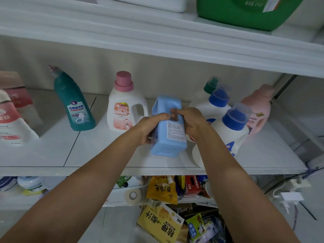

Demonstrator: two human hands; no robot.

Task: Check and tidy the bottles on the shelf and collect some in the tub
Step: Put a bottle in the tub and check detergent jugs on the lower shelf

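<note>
A light blue bottle (168, 130) with a white back label is tipped over above the white shelf (98, 155), its base toward me. My left hand (149, 128) grips its left side and my right hand (191, 120) grips its right side, both thumbs on top. On the shelf stand a teal toilet-cleaner bottle (73, 104), a white bottle with a pink cap (125, 106), two white bottles with blue caps (233, 130) (217, 102), one with a green cap (210, 86) behind, and a pink bottle (257, 109). A green tub (245, 13) sits on the shelf above.
White and red refill pouches (12, 116) stand at the shelf's left end. Below the shelf lie yellow packets (161, 188), a tape roll (131, 195) and other clutter. A power strip with a white charger (291, 197) is on the floor at right.
</note>
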